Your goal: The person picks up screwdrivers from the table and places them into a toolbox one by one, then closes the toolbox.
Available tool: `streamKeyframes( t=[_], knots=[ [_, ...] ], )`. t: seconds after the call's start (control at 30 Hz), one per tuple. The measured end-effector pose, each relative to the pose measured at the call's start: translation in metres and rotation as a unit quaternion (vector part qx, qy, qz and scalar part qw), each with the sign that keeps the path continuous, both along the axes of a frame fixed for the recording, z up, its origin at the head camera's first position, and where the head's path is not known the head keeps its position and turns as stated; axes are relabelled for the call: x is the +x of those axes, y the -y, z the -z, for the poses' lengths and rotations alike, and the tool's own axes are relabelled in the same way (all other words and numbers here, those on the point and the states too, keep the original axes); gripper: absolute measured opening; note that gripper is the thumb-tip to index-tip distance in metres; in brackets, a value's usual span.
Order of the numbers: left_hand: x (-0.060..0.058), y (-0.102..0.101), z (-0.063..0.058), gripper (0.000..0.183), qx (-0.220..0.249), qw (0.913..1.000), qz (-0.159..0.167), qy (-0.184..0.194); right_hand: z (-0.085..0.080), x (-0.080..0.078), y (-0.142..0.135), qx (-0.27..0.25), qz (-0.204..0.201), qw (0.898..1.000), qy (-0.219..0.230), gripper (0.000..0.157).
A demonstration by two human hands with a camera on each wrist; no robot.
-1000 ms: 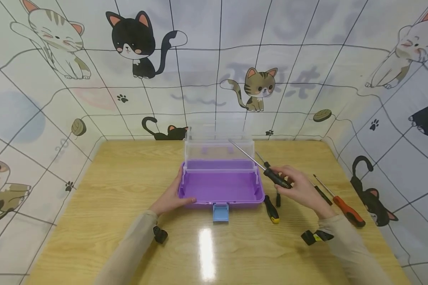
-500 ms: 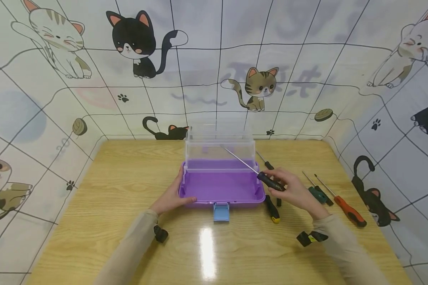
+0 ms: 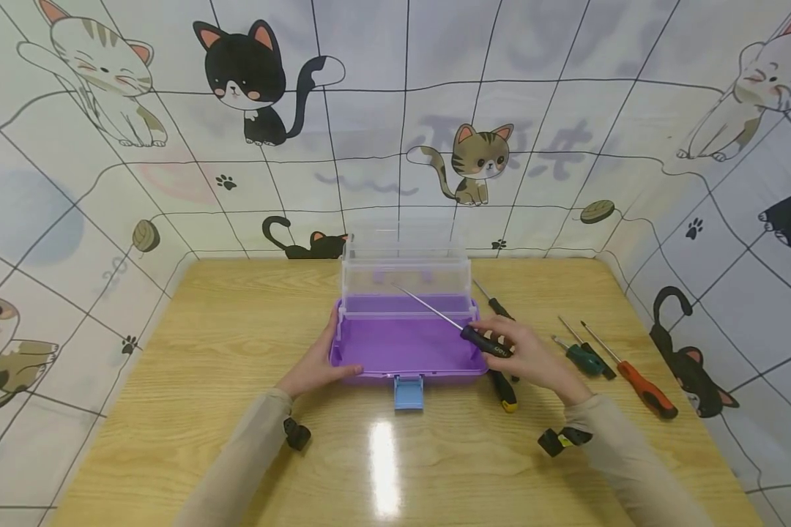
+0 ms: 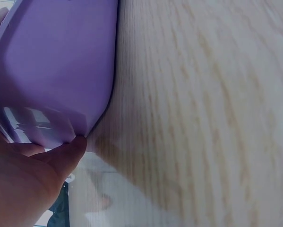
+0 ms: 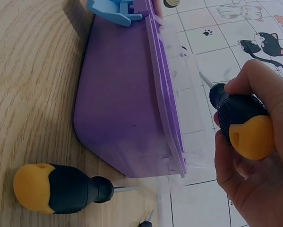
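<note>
A purple toolbox stands on the table with its clear lid raised; its inside looks bare. My left hand grips its left end, thumb along the front rim and fingers round the side. In the left wrist view, fingertips press the purple wall low down. My right hand holds a black-handled screwdriver above the box's right end. Its long shaft points up and left across the box. The right wrist view shows the yellow end of this handle, with thumb and fingers round the grip.
Right of the box lie a black-and-yellow screwdriver and a black one, partly behind my right hand. Farther right are a green-handled screwdriver, a black tool and an orange-and-black screwdriver. A blue latch hangs down in front.
My right hand has moved left with the screwdriver, from beside the box to over its right end. The green-handled screwdriver has come into view. My left hand and the box have stayed put.
</note>
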State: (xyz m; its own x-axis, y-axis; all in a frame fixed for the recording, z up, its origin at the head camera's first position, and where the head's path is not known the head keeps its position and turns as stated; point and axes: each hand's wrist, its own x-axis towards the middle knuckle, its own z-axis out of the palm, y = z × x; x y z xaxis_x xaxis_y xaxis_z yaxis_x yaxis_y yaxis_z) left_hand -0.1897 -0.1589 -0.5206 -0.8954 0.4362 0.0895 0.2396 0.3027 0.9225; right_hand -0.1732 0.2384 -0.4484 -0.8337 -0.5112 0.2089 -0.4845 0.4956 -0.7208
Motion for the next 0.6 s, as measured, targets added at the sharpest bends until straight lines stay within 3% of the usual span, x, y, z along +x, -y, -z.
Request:
streamKeyframes(
  t=[0.27, 0.47, 0.6],
  knots=[
    [0.002, -0.002, -0.004, 0.126, -0.011, 0.9999, -0.009, 0.003, 0.009, -0.003, 0.008, -0.008, -0.033, 0.999, -0.009, 0.048],
    [0.013, -0.005, -0.032, 0.121, -0.008, 1.0, 0.0, 0.006, 0.011, -0.003, 0.014, 0.007, -0.05, 0.999, -0.016, 0.049],
    [0.016, -0.006, -0.039, 0.12, -0.011, 0.9999, 0.002, 0.003, 0.009, -0.002, 0.018, 0.001, -0.066, 0.998, -0.018, 0.05]
  ],
)
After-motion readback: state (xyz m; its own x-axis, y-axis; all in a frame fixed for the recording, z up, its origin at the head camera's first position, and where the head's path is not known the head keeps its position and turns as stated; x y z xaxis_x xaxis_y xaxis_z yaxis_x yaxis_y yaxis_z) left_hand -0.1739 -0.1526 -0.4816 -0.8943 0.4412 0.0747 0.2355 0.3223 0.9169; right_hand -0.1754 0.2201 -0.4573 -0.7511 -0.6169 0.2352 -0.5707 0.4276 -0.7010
